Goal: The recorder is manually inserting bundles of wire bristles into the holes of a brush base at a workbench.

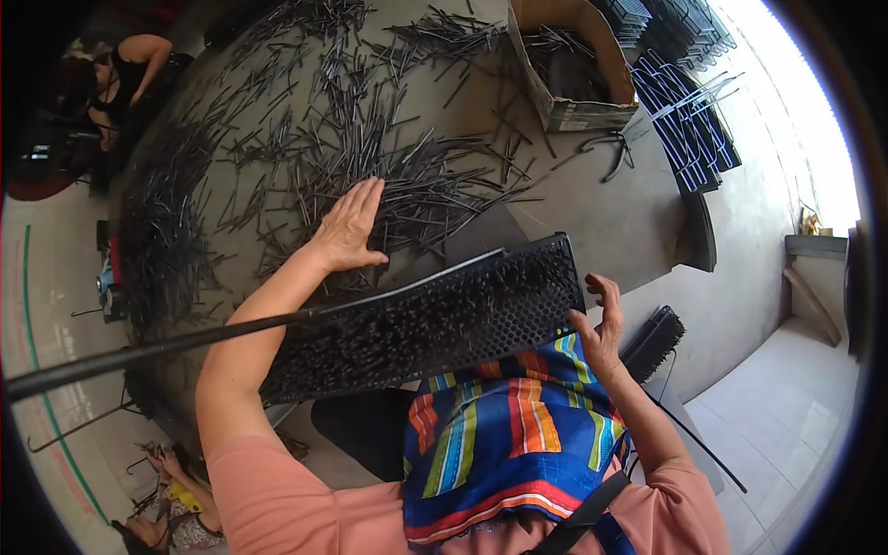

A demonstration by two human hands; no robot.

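Note:
A long black perforated tray (527,326) lies slanted across my lap. Short dark sticks fill many of its holes; bare holes show toward its right end. My left hand (347,231) is open, fingers stretched out together, at the edge of a heap of thin black sticks (425,190). Nothing shows in its grip. My right hand (601,328) is beside the tray's right end, fingers apart and bent, thumb close to the edge; I cannot tell whether it touches. A long black rod (166,349) runs from the tray's upper side leftward, crossing in front of my left forearm.
On the table (610,222) stand a cardboard box (592,116) with more sticks and black-handled pliers (615,155). Light-blue wire racks (680,120) are stacked at its far right edge. A bristly black block (655,342) sits right of my lap. Other people (139,69) sit at the left.

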